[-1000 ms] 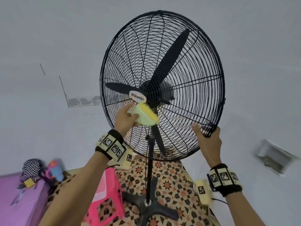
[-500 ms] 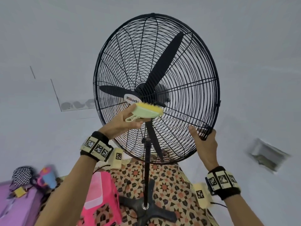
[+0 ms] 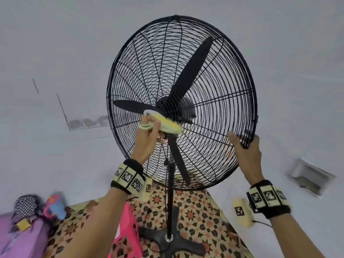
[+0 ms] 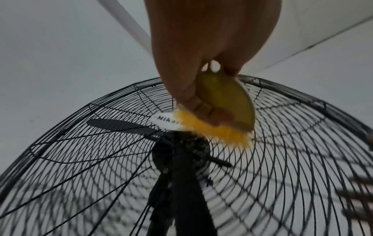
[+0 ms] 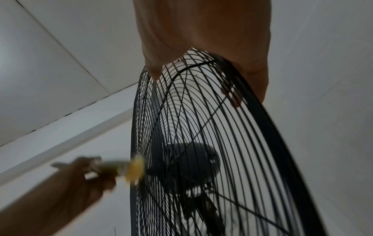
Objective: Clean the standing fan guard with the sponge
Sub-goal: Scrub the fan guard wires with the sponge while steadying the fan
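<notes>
The fan guard (image 3: pixel 219 86), a black wire cage on a floor stand, fills the centre of the head view against a pale wall, its three blades (image 3: pixel 193 66) at rest inside. The right hand (image 3: pixel 246 148) grips the guard's rim at the lower right of the frame, thumb on the front wires and fingers curled round behind, steadying the head. The left hand (image 3: pixel 149 135), just left of centre, has its fingers wrapped round the sponge (image 3: pixel 168 125), a pale green-backed scrubber with a yellow bristly face; in the left wrist view that face lies against the wires beside the white brand badge (image 4: pixel 165 120) at the hub. Blur there suggests a stroke is under way. Done well, the stroke would run outward along the spokes with light, even pressure, the yellow face kept flat so it bridges several rings, while the right hand's hold stops the cage from swaying on its pole (image 3: pixel 170 198). Most of the guard appears yet to be covered. A pink stool (image 3: pixel 128 237) stands on patterned flooring at the bottom of the frame.
</notes>
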